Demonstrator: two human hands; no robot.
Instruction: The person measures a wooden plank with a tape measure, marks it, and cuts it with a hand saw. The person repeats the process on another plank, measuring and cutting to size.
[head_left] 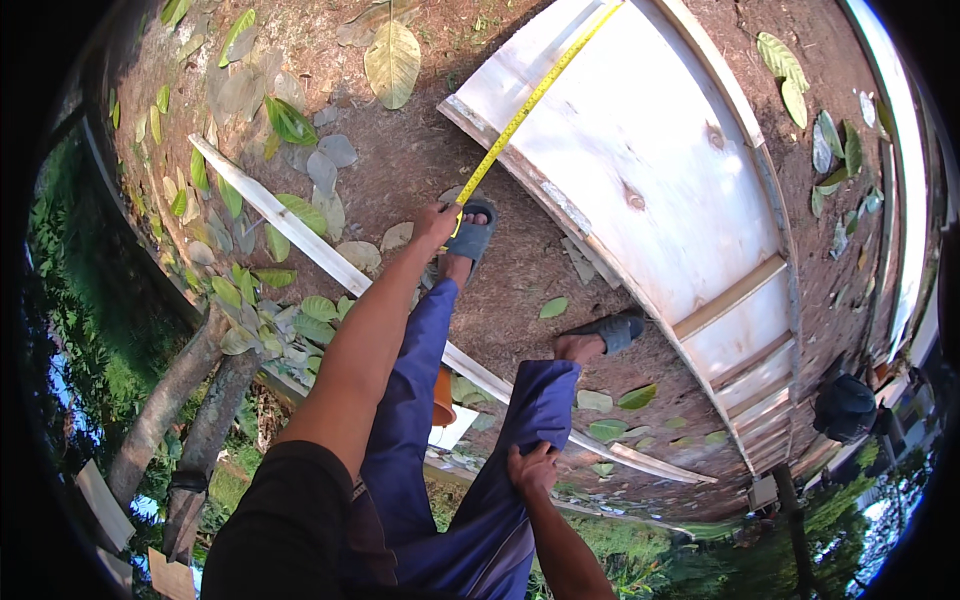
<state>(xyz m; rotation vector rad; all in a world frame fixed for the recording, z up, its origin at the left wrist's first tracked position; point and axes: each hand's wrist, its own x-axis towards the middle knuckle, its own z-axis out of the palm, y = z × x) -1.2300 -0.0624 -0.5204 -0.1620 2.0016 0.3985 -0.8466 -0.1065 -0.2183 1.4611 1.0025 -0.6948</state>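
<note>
My left hand (436, 224) is closed on a tape measure (456, 226) just over my sandaled left foot. Its yellow blade (530, 100) stretches up across a curved, pale plywood panel (650, 180) with wooden side strips and crosspieces, lying on the dirt at upper right. Where the blade's end meets the far edge is too small to make out. My right hand (535, 470) rests on my blue trouser leg below the knee, its fingers curled round the cloth.
A long white plank (285, 225) runs behind my legs, near an orange bucket (441, 398). Fallen leaves (390, 65) are scattered around. Tree trunks (170, 400) stand at lower left. A dark shape (840, 410) I cannot make out and long pale boards (905, 200) are at right.
</note>
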